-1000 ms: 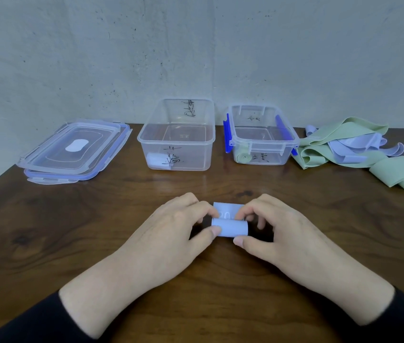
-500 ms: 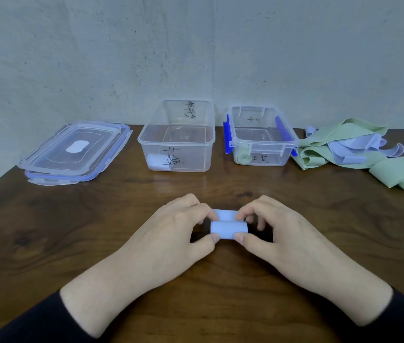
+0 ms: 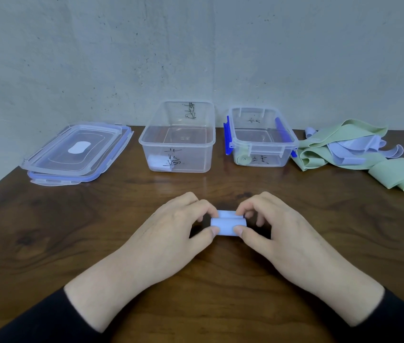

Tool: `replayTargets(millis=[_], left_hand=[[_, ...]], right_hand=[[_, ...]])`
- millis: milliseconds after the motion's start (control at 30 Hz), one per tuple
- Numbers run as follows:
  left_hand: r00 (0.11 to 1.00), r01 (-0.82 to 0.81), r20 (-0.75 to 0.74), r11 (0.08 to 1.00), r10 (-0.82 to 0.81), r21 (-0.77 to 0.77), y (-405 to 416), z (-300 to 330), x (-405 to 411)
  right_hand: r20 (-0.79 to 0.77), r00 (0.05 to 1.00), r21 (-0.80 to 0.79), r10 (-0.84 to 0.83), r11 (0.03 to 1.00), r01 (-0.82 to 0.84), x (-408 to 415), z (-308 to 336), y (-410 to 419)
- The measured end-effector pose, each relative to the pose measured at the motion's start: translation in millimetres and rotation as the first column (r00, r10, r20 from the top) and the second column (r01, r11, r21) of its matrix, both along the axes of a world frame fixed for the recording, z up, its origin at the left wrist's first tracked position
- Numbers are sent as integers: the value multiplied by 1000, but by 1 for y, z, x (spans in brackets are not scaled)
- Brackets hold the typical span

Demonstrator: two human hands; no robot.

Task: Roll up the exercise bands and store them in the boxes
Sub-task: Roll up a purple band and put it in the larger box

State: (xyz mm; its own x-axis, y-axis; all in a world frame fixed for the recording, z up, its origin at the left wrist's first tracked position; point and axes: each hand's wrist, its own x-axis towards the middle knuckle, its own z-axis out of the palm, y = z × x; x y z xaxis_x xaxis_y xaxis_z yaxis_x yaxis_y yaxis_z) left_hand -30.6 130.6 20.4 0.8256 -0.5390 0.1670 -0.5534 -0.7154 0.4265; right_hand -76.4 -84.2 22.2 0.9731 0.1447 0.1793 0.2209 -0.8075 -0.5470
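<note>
The loose tail of the lilac band (image 3: 228,225) that lay flat on the far side of the roll a second ago has shrunk to a thin strip, so the rolling is nearly finished. The band sits on the wooden table (image 3: 72,243), near the middle, between the two hands. The left hand (image 3: 171,233) pinches its left end with thumb and curled fingers, and the right hand (image 3: 277,231) pinches the right end the same way. Farther back, the larger clear box (image 3: 178,144) already holds one pale roll at its near left corner, and the smaller box with blue clips (image 3: 262,144) holds a green roll. By colour, this roll likely belongs in the larger box. A heap of unrolled green and lilac bands (image 3: 359,154) waits at far right, and stacked lids (image 3: 77,152) lie at far left.
</note>
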Motion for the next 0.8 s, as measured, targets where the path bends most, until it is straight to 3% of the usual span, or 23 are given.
replayTargets(millis=[333,467,633,800], left_hand=[[999,-13,43,998,16,-58,-7,-2,5],[996,-52,65,998,55,-47,-9,-2,10],[993,-40,110,999,36,33,-11,-2,13],[992,-49,118,999,51,-18,-17,-3,19]], right_hand=[[134,990,-11,-32,999,34,9,-6,2],[209,978,-98,24,995,-4,14,-4,8],[178,983,-151,35,989,-8,19,-5,10],[138,990,-165,17,986,6,28,-8,8]])
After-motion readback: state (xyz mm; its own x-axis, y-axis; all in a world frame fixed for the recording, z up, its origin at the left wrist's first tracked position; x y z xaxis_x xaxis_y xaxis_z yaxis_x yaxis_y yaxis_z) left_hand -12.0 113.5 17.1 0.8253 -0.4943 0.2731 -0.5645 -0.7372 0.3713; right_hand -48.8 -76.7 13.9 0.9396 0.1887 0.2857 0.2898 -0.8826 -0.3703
